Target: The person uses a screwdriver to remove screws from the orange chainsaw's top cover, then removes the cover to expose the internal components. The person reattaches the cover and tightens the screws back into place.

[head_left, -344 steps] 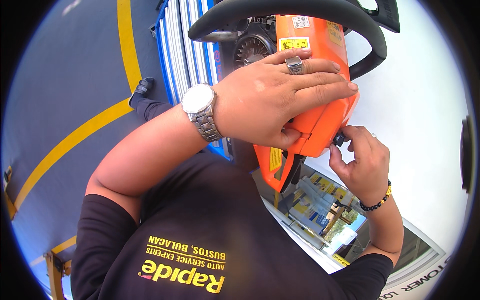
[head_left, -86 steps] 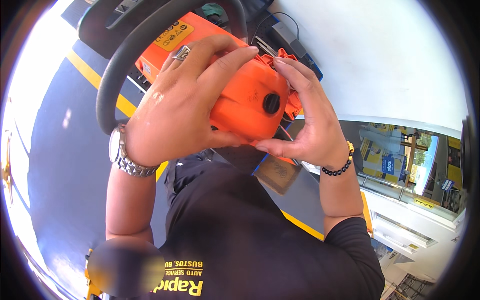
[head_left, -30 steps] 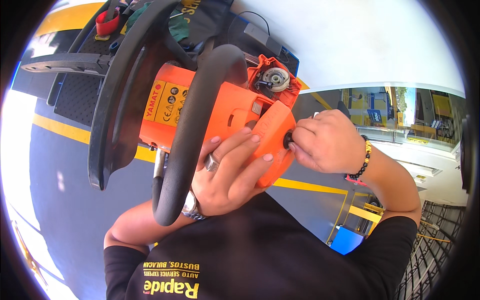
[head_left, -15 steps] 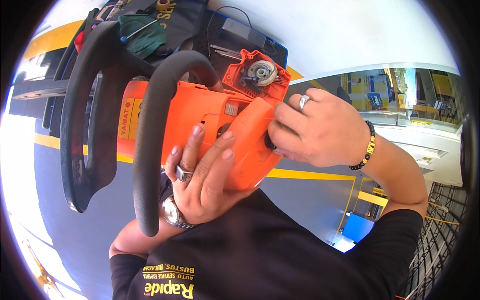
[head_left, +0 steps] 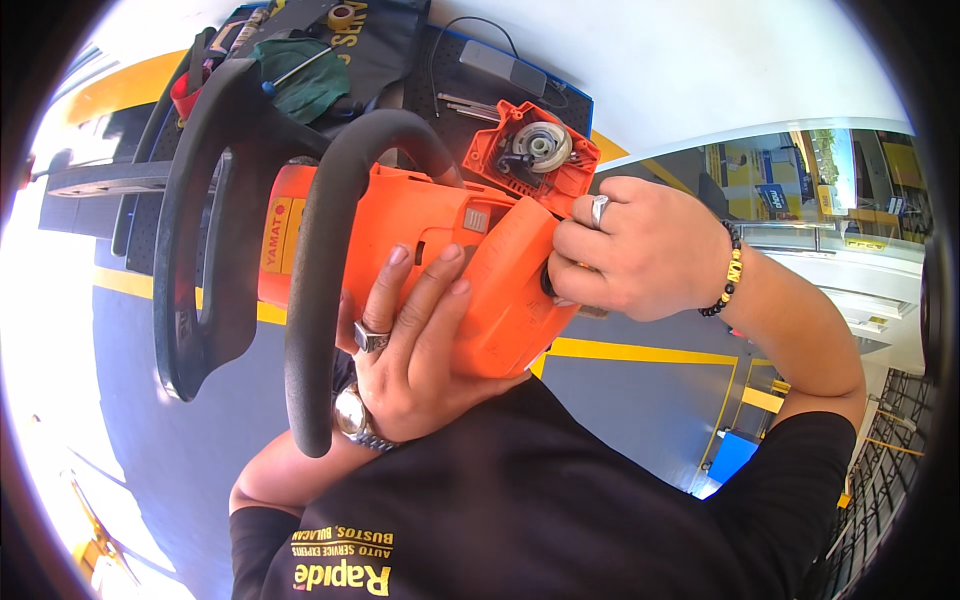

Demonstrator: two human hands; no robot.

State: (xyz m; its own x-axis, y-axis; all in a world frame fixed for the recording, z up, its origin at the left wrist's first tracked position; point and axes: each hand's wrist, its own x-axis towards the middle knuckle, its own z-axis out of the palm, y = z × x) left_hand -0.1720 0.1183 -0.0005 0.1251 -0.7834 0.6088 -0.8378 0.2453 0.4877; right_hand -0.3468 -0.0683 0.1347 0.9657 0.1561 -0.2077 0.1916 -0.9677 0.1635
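Observation:
An orange chainsaw (head_left: 405,210) lies across the view, its black front guard (head_left: 183,290) and curved black handle (head_left: 308,300) toward the left. My left hand (head_left: 420,365) steadies it from the near side, fingers laid over the orange end cover (head_left: 505,300) and body. At the cover's right end, my right hand (head_left: 650,250) has its fingers curled around a black knob (head_left: 547,280), mostly hidden behind them. Just beyond the saw rests a detached orange starter housing (head_left: 540,150) with a pale pulley facing up.
The dark workbench (head_left: 415,98) holds metal rods (head_left: 470,105), a grey box with a cable (head_left: 503,68), a green cloth (head_left: 310,85) and a blue-handled screwdriver (head_left: 290,75). A glass pane (head_left: 800,190) stands at the right. Yellow lines (head_left: 640,352) cross the grey floor.
The whole scene has shifted slightly to the right in view. My left fingers have moved a little on the cover, while my right hand keeps its hold at the knob.

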